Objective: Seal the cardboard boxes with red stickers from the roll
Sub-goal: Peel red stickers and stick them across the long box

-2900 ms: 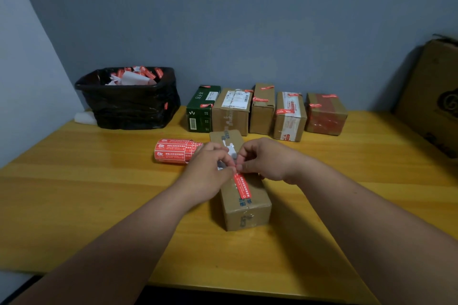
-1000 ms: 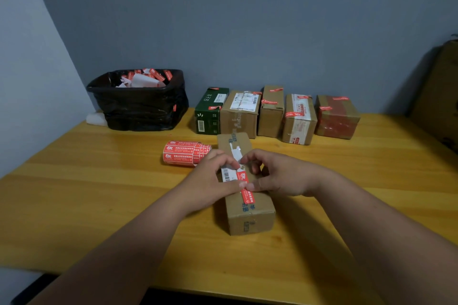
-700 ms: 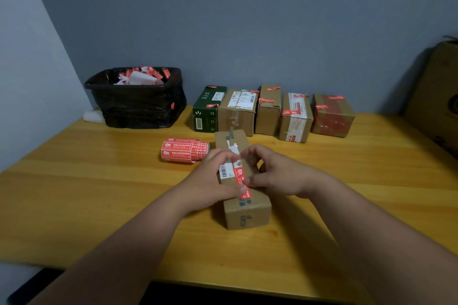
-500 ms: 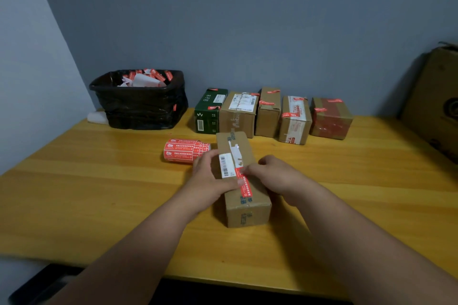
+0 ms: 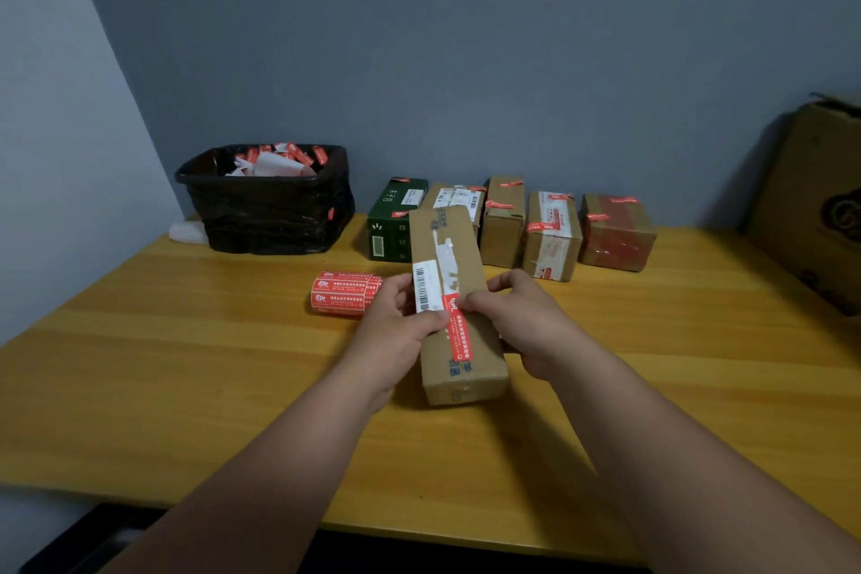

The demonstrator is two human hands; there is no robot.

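At the middle of the table (image 5: 186, 364), a long box (image 5: 454, 312) is gripped from both sides, its far end tilted up toward the back wall and its near end low by the tabletop. The left hand (image 5: 396, 331) clasps the box's left side, thumb lying over the top by a white barcode label (image 5: 426, 287). The right hand (image 5: 522, 322) curls round the right side, its thumb pressing on the upper end of a red sticker (image 5: 459, 331) that runs lengthwise down the top face. Just left of the left hand lies the red roll (image 5: 342, 296) on its side. Behind, a row of five smaller boxes (image 5: 552, 235) stands along the wall, each bearing red stickers. Back left sits a black bin (image 5: 270, 210) holding red and white scraps. A big carton (image 5: 815, 200) leans at the far right.
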